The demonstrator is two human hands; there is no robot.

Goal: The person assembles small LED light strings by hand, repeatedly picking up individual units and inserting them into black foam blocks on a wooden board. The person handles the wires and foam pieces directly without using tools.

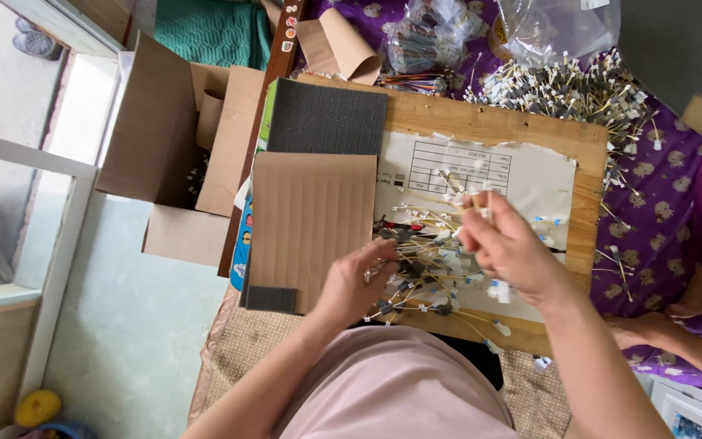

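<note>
A loose pile of thin yellow wires with small white and black connectors (426, 264) lies on a torn white paper sheet (530, 175) on a wooden board (489, 122). My left hand (353, 284) rests on the pile's left edge, fingers curled among the wires. My right hand (509, 244) is raised a little over the pile and pinches a small bunch of wires (469, 199) between thumb and fingers, their white ends sticking up.
A brown cardboard sheet (310, 228) and dark grey foam pads (327, 118) lie left of the pile. An open cardboard box (176, 146) stands at far left. A big heap of wires (566, 93) and plastic bags (558, 28) sit beyond the board. Another person's leg (684, 325) is at right.
</note>
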